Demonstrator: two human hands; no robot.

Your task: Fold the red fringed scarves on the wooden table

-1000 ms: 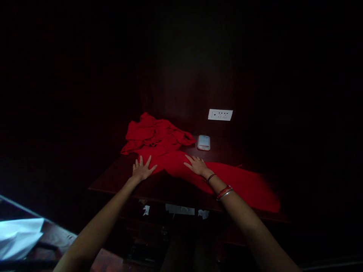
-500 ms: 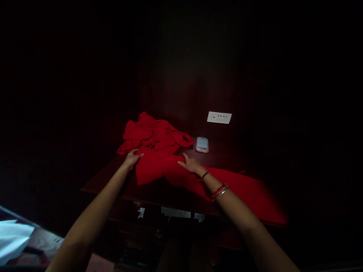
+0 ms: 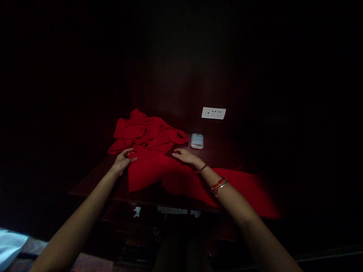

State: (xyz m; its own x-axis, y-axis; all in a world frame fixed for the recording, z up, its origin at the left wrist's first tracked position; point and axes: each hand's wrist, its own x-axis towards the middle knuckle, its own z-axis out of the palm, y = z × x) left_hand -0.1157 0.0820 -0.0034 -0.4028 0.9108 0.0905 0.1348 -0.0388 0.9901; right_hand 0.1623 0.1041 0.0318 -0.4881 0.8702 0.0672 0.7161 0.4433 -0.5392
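Observation:
A long red cloth (image 3: 181,177) lies across a dark wooden table (image 3: 93,181), bunched in a heap at the back left (image 3: 144,132) and spread flat toward the right. My left hand (image 3: 122,160) is at the cloth's left edge with fingers curled, pinching the fabric. My right hand (image 3: 185,155) rests flat on the cloth near its middle, fingers stretched out. Bangles and a thread band sit on my right wrist (image 3: 218,186).
A phone (image 3: 196,141) lies on the table behind my right hand. A white socket plate (image 3: 213,113) is on the dark wall behind. White paper scraps (image 3: 172,210) show under the table's front edge. Something pale (image 3: 10,245) sits at the lower left. The room is very dark.
My left hand went from lying flat on the table to gripping the cloth's left edge. A flap of cloth now lies spread toward the front. My right hand slid back a little.

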